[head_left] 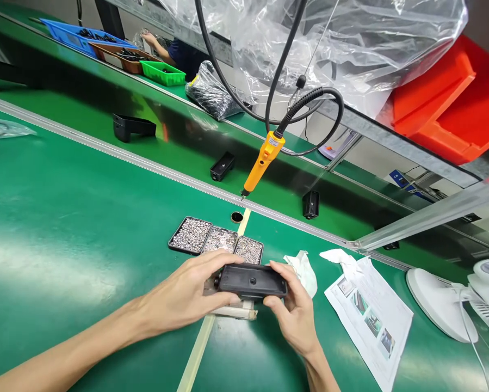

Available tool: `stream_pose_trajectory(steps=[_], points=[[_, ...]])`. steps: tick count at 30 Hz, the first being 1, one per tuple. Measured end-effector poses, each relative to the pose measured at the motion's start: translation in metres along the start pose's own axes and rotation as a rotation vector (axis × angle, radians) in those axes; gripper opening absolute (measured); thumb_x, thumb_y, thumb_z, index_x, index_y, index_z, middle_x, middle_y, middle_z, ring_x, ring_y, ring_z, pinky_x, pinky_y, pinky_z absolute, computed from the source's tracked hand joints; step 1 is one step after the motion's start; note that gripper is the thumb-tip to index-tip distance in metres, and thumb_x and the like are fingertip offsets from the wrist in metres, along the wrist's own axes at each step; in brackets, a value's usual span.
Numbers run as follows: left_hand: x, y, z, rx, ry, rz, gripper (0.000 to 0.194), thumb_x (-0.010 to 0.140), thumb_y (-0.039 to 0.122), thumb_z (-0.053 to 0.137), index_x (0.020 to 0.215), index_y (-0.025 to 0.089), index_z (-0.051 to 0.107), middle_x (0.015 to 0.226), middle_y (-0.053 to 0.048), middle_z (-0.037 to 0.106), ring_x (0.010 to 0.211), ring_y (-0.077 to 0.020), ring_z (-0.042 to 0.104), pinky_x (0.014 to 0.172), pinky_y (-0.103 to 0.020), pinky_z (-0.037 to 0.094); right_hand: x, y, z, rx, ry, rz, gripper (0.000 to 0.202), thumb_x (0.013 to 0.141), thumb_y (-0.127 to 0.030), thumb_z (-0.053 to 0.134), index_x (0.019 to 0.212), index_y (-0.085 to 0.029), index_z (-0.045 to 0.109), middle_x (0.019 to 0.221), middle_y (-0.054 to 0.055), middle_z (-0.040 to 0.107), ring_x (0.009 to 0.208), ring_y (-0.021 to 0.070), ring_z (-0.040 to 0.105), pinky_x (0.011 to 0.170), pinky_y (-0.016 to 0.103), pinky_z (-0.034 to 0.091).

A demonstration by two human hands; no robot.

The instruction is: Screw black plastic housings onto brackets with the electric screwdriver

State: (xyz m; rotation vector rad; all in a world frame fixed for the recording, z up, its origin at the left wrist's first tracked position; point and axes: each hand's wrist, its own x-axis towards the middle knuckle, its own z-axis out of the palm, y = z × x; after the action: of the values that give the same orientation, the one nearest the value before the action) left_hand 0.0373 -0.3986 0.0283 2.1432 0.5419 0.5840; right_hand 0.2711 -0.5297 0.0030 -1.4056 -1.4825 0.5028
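Observation:
A long black plastic housing point(252, 281) lies level between my two hands, its hollow side with a small round hole facing up. My left hand point(187, 294) grips its left end, thumb in front and fingers behind. Its right end is pinched by my right hand point(293, 299). Under the housing a pale fixture point(236, 311) is partly hidden. Just behind stand trays of small metal parts: a left one point(190, 235), a middle one point(220, 239) and a right one point(249, 249). A small round black-filled container point(236, 217) sits behind them.
A yellow electric screwdriver point(264, 163) hangs beyond the trays. Black parts point(222, 166) lie on the green strip behind the metal rail point(179, 178). At right are crumpled tissue point(303, 272), a printed sheet point(370, 321) and a white fan point(440, 302). A person's arm point(158, 48) shows far back.

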Motion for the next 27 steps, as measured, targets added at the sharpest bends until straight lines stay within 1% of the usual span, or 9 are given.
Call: stream_pose_trajectory(steps=[2,5,11,14,17,20,24,27], points=[[-0.010,-0.006,0.004,0.027,-0.015,0.003,0.053,0.094,0.029,0.071,0.142,0.037,0.051,0.132,-0.002,0.063,0.119,-0.0254,0.061,0.099,-0.037,0.053,-0.004,0.003,0.002,-0.004,-0.054,-0.005,0.048,0.098,-0.040,0.065,0.144,-0.030,0.055,0.132,0.012,0.062,0.124,0.0254,0.061,0.102,0.041,0.057],[-0.020,-0.011,0.007,0.052,0.005,0.031,0.054,0.095,0.027,0.070,0.143,0.038,0.049,0.133,-0.003,0.063,0.121,-0.0258,0.059,0.100,-0.039,0.053,-0.007,0.003,0.004,-0.018,-0.137,-0.011,0.053,0.099,-0.038,0.063,0.150,-0.031,0.050,0.133,0.011,0.062,0.123,0.0257,0.060,0.105,0.043,0.054],[-0.028,-0.017,0.011,0.054,0.028,0.068,0.060,0.095,0.027,0.070,0.149,0.038,0.045,0.135,-0.005,0.063,0.121,-0.0269,0.060,0.100,-0.041,0.055,-0.015,0.006,0.001,-0.093,-0.223,-0.027,0.063,0.101,-0.036,0.061,0.159,-0.027,0.038,0.138,0.013,0.058,0.125,0.0264,0.059,0.105,0.042,0.053],[-0.030,-0.023,0.014,0.086,0.017,0.078,0.063,0.096,0.027,0.069,0.152,0.038,0.042,0.140,-0.006,0.063,0.125,-0.0288,0.060,0.105,-0.045,0.053,-0.020,0.009,-0.001,-0.134,-0.250,-0.047,0.060,0.102,-0.035,0.058,0.158,-0.026,0.038,0.145,0.014,0.056,0.132,0.0278,0.055,0.110,0.044,0.051],[-0.032,-0.030,0.017,0.129,0.023,0.082,0.066,0.096,0.030,0.069,0.155,0.038,0.039,0.142,-0.006,0.063,0.126,-0.0299,0.063,0.112,-0.050,0.049,-0.022,0.010,-0.001,-0.157,-0.256,-0.052,0.059,0.103,-0.036,0.056,0.158,-0.026,0.039,0.152,0.014,0.050,0.140,0.0292,0.051,0.116,0.047,0.048],[-0.036,-0.036,0.018,0.218,0.031,0.094,0.063,0.099,0.033,0.066,0.156,0.035,0.040,0.144,-0.006,0.063,0.127,-0.0288,0.063,0.117,-0.052,0.044,-0.023,0.009,0.001,-0.176,-0.263,-0.031,0.060,0.102,-0.035,0.057,0.158,-0.027,0.037,0.154,0.013,0.048,0.140,0.0286,0.051,0.116,0.044,0.049],[-0.039,-0.038,0.015,0.350,0.017,0.165,0.058,0.103,0.032,0.061,0.157,0.028,0.041,0.149,-0.008,0.059,0.132,-0.0266,0.061,0.118,-0.048,0.044,-0.029,0.009,0.002,-0.298,-0.310,-0.004,0.061,0.104,-0.032,0.054,0.161,-0.028,0.032,0.159,0.011,0.042,0.142,0.0279,0.050,0.116,0.040,0.050],[-0.039,-0.037,0.013,0.401,0.029,0.225,0.056,0.104,0.040,0.057,0.156,0.023,0.043,0.151,-0.008,0.057,0.135,-0.0263,0.058,0.119,-0.044,0.043,-0.032,0.010,0.000,-0.382,-0.369,0.009,0.063,0.104,-0.038,0.052,0.162,-0.028,0.030,0.162,0.011,0.039,0.145,0.0286,0.048,0.117,0.038,0.049]])
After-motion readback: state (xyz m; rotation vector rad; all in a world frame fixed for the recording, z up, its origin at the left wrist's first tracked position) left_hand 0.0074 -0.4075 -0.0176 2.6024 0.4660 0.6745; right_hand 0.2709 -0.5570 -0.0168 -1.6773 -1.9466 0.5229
